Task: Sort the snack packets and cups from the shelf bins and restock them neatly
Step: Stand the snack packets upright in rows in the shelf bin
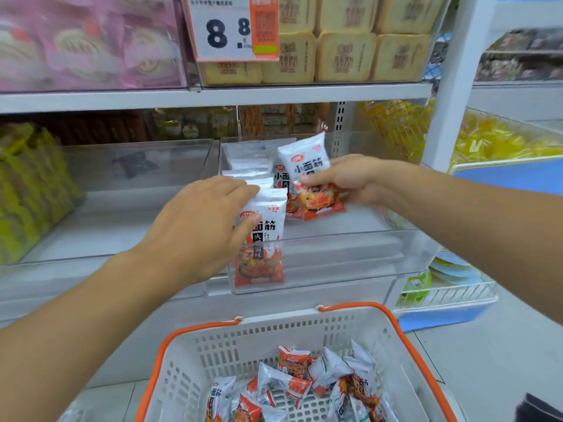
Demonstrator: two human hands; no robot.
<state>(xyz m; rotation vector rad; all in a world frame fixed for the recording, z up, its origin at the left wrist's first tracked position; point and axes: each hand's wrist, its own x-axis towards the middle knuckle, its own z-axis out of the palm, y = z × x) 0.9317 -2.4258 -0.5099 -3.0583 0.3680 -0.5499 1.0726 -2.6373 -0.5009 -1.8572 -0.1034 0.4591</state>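
Note:
A clear acrylic shelf bin point(350, 257) holds a row of upright white-and-orange snack packets point(262, 263) along its left side. My left hand point(201, 226) grips the front packets of that row, fingers over their tops and thumb on the front face. My right hand point(344, 181) pinches a small stack of the same packets point(307, 166), held upright over the bin just right of the row. Below, a white basket with orange handles point(219, 354) holds several more loose packets point(304, 382).
The clear bin to the left point(122, 214) shows bare shelf, with yellow-green bags point(27, 190) at its far left. Biscuit packs point(344, 56) and a price tag point(231, 28) sit on the shelf above. A white upright post point(451, 86) and yellow goods stand to the right.

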